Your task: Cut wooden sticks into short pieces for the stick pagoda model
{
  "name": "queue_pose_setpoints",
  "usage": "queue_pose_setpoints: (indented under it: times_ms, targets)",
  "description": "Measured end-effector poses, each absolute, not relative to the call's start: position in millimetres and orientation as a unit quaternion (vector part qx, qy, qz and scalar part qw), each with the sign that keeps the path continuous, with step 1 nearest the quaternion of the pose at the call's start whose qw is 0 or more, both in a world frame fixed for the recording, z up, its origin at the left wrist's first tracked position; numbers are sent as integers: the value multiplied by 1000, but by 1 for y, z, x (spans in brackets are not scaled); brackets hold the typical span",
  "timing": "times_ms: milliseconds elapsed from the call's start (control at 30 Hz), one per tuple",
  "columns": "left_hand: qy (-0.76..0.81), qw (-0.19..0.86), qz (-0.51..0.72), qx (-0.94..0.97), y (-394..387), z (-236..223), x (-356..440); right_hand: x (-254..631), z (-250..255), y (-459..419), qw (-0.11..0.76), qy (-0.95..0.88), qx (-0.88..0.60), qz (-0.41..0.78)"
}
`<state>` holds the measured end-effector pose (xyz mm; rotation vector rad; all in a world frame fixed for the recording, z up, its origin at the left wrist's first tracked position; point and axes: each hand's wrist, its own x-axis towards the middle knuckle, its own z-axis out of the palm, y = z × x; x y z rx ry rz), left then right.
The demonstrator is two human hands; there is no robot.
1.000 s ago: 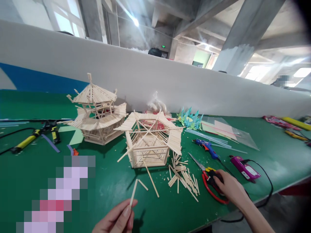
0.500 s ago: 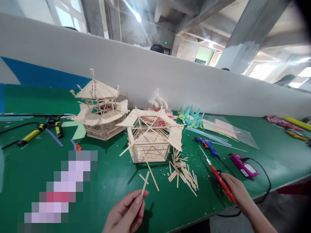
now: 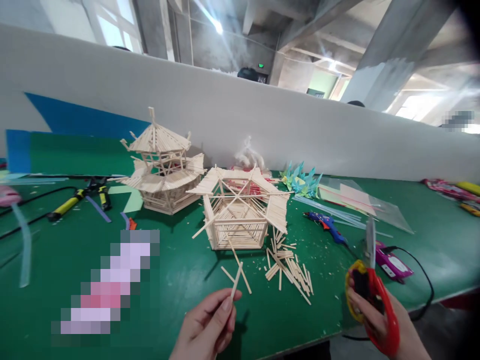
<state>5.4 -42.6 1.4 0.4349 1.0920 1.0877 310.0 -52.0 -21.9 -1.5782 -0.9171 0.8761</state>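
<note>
My left hand (image 3: pixel 208 325) pinches a short wooden stick (image 3: pixel 236 280) upright near the table's front edge. My right hand (image 3: pixel 375 320) grips red-and-yellow-handled scissors (image 3: pixel 369 290), raised off the table with the blades pointing up. Ahead of the stick stands an unfinished hexagonal stick pavilion (image 3: pixel 240 212). A pile of loose cut sticks (image 3: pixel 287 267) lies on the green table (image 3: pixel 168 280) between my hands.
A finished two-tier stick pagoda (image 3: pixel 163 167) stands back left. A blue glue gun (image 3: pixel 326 225), a magenta device with a black cord (image 3: pixel 392 261), teal paper cranes (image 3: pixel 302 181), clear sheets (image 3: pixel 360 200) and yellow-handled pliers (image 3: pixel 77 197) lie around. A white partition runs behind.
My right hand has taken the scissors off the table and lifted them, blades turning upward. My left hand with the stick has shifted slightly right.
</note>
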Motion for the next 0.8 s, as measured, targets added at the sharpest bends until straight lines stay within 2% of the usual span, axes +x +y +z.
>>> queue_pose_setpoints:
  times_ms: [67,267,500,633,800]
  targets:
    - [480,697,488,216,-42,2,8,298,-17,-58,505,-415,-680,332]
    - [458,688,504,251,-43,1,8,243,-9,-64,387,-541,-667,336]
    - [496,659,516,231,-45,9,0,199,-17,-56,392,-600,-621,317]
    - [504,642,502,285,-45,11,-4,194,-24,-60,383,-616,-613,312]
    - [540,546,498,404,-46,13,-8,190,-30,-62,363,-648,-590,316]
